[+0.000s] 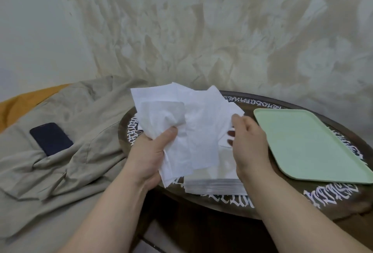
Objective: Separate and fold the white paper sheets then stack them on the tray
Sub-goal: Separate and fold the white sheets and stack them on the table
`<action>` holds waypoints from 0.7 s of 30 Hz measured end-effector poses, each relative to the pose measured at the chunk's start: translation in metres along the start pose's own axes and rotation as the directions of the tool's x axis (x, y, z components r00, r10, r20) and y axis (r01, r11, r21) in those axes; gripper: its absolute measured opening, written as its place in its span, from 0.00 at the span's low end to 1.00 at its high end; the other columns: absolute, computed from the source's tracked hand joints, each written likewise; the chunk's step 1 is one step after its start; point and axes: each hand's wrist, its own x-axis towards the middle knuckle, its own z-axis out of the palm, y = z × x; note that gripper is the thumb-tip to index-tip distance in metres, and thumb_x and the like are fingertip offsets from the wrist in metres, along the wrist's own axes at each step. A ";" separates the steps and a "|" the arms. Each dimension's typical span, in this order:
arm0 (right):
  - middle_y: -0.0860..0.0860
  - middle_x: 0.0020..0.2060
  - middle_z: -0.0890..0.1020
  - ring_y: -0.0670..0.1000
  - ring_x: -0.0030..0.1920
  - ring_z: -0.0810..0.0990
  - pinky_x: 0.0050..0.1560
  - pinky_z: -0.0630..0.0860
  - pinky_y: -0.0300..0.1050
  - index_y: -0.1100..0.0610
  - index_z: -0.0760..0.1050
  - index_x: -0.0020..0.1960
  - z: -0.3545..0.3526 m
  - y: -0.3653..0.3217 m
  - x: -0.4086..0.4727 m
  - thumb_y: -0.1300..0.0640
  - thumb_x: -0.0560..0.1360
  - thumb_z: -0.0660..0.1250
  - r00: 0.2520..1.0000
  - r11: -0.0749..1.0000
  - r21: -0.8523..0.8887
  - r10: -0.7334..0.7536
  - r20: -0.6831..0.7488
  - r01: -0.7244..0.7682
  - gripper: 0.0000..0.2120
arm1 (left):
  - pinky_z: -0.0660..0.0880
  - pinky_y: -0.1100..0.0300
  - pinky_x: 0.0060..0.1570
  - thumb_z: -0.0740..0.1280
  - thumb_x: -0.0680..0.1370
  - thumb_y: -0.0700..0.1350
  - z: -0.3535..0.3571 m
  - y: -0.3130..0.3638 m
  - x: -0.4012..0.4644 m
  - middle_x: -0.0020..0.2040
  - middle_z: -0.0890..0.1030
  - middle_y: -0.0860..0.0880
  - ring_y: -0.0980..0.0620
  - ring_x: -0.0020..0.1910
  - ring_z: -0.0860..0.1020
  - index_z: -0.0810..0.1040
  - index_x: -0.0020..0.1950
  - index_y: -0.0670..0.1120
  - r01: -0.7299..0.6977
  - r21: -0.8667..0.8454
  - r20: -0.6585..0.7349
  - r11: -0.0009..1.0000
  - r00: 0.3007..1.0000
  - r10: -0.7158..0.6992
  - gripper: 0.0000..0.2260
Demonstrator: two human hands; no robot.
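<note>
White paper sheets (189, 123) bunched in the left hand (150, 152), right hand (249, 139) pinching their edge (green tray (306, 144) at the desk's right edge).

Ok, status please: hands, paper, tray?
Left hand grips loose sheets. Right hand pinches one edge. Stack on table. Tray bare.

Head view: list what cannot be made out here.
- Stack of white sheets: its top, hidden by the lifted sheets and the right hand.
- Sheet count in the left hand: layers overlap.
- Table lettering: partly covered by the green tray.
- Tray's right corner: cut by the frame edge.
</note>
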 end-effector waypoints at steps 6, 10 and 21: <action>0.47 0.43 0.78 0.46 0.42 0.75 0.42 0.70 0.37 0.43 0.69 0.43 0.017 -0.012 -0.015 0.46 0.71 0.65 0.891 0.858 -0.262 -0.453 0.015 0.441 0.05 | 0.82 0.48 0.47 0.68 0.70 0.39 -0.001 -0.016 0.016 0.52 0.85 0.40 0.41 0.49 0.84 0.79 0.57 0.38 -0.012 -0.023 -0.004 1.000 1.000 0.012 0.16; 0.45 0.44 0.76 0.43 0.42 0.75 0.45 0.72 0.38 0.43 0.71 0.55 0.029 0.000 -0.020 0.49 0.68 0.75 0.929 0.911 -0.216 -0.311 0.202 0.352 0.19 | 0.82 0.48 0.50 0.68 0.70 0.40 0.003 -0.022 0.017 0.51 0.85 0.40 0.42 0.49 0.84 0.80 0.55 0.39 -0.029 -0.014 0.024 1.000 0.999 0.029 0.14; 0.42 0.57 0.69 0.40 0.52 0.72 0.50 0.71 0.35 0.43 0.66 0.61 0.011 -0.002 -0.008 0.55 0.71 0.73 0.912 0.869 -0.283 -0.407 0.061 0.406 0.24 | 0.81 0.47 0.51 0.67 0.72 0.41 -0.003 -0.018 0.011 0.53 0.85 0.41 0.42 0.52 0.84 0.79 0.59 0.40 -0.010 -0.011 -0.009 1.000 1.000 0.010 0.16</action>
